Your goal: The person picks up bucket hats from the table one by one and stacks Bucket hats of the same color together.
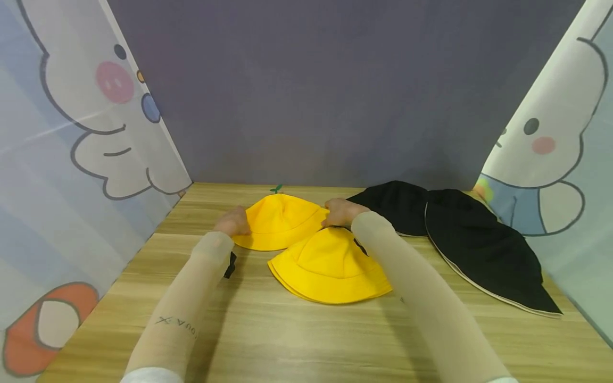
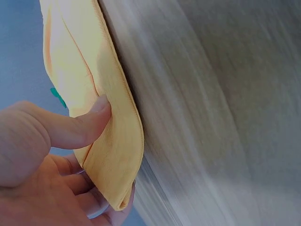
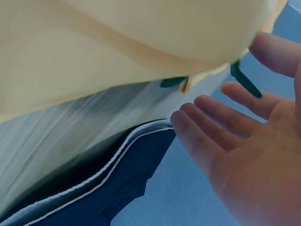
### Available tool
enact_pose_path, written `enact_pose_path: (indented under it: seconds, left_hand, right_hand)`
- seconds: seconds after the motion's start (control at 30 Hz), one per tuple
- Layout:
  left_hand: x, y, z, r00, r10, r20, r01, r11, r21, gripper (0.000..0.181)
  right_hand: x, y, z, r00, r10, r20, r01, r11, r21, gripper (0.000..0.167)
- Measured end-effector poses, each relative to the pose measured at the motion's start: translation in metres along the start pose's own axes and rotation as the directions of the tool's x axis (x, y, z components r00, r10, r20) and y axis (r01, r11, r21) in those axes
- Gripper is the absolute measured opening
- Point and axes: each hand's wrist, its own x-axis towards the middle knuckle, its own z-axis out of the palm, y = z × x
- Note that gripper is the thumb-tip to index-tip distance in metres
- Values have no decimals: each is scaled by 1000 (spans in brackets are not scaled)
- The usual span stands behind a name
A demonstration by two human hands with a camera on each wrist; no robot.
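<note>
Left hand (image 1: 233,221): pinching the brim of the rear yellow hat (image 1: 282,218), tabletop (image 1: 287,340) rear; placing apparently unfinished. Front yellow hat (image 1: 330,268): lying nearer, partly hidden by right forearm (image 1: 421,276). Right hand (image 1: 344,211): fingers loosely spread, beside rear hat. Black hats (image 1: 479,244), two: overlapping, seemingly set.

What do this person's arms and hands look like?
The left hand and right hand wear no gloves. Beige, snug sleeves cover both forearms to the wrists; the left one bears dark lettering, not clearly readable. White cloth shows at each near end. A small black piece shows by the left wrist.
</note>
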Motion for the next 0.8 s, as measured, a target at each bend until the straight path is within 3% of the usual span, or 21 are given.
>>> enact_pose_path:
  seconds: [0.1,0.33,0.53,0.8]
  left_hand:
    - [2,2,0,1000,12,-13,-11,1000,22,62]
    - [-1,3,1,1000,-10,-6,10,1000,-13,53]
    - [-4,1,0,1000,-2,-7,2,1000,-6,59]
    - [-4,1,0,1000,4,-8,-4,1000,-18,52]
  right_hand:
    - [3,1,0,1000,19,23,-18,1000,-15,77]
    - [11,-4,0,996,22,91,-17,998,-58,78]
    - [21,-5,1,994,22,112,-17,999,-39,78]
    - [26,-3,1,993,42,108,-42,999,-9,63]
